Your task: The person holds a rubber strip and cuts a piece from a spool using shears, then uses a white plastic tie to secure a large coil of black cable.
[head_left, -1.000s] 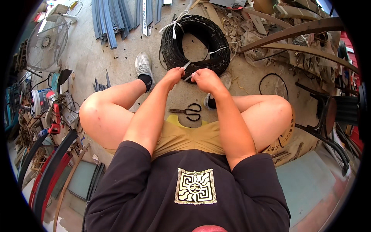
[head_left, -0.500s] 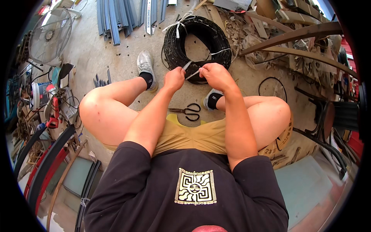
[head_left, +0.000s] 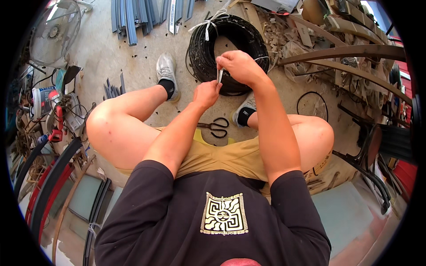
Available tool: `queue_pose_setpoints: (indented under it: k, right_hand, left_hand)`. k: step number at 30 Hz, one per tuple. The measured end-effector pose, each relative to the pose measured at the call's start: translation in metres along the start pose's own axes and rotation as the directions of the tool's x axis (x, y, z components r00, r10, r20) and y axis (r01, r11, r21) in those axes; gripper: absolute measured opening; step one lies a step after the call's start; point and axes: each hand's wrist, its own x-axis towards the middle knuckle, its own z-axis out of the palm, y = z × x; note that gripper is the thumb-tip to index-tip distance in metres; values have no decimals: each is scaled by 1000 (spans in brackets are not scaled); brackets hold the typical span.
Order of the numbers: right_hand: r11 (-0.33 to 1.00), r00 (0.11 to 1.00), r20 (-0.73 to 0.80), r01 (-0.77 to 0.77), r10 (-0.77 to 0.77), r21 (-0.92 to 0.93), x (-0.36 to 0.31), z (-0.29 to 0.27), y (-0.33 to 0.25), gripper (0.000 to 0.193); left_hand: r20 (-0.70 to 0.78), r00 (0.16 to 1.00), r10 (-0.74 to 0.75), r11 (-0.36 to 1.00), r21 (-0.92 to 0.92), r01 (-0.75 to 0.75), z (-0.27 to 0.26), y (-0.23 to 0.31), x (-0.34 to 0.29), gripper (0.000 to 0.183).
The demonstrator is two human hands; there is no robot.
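A thick coil of black cable or hose (head_left: 195, 57) lies on the floor before my feet, bound with white ties at its far left and right side. Over its near rim, a white plastic tie strip (head_left: 220, 75) runs between my hands. The fingers of my left hand (head_left: 207, 94) are closed on the strip's near end. Just above, my right hand (head_left: 242, 67) pinches its other end over the coil's opening. Between my legs lies a pair of dark scissors (head_left: 218, 127) with large looped handles, part of it hidden behind my left forearm.
Blue-grey metal strips (head_left: 133, 17) lie at the far side. A fan (head_left: 54, 31) stands far left, with a red power tool (head_left: 57, 119) below it. Curved brown bars (head_left: 346, 52) and scrap crowd the right. Glass panes (head_left: 344, 213) lie near right.
My hands were side by side, holding separate ends. Now the right hand has moved up and left, above the left hand, and the strip stands between them.
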Motion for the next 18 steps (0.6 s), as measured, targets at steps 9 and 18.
queue_pose_setpoints:
  k: [9, 18]
  right_hand:
    - [923, 968, -244, 43, 56, 382, 47, 6, 17, 29]
    - [876, 877, -8, -479, 480, 56, 22, 93, 141, 30]
  left_hand:
    - [354, 903, -245, 583, -690, 429, 17, -30, 10, 45]
    - [608, 756, -244, 317, -687, 654, 7, -37, 17, 40]
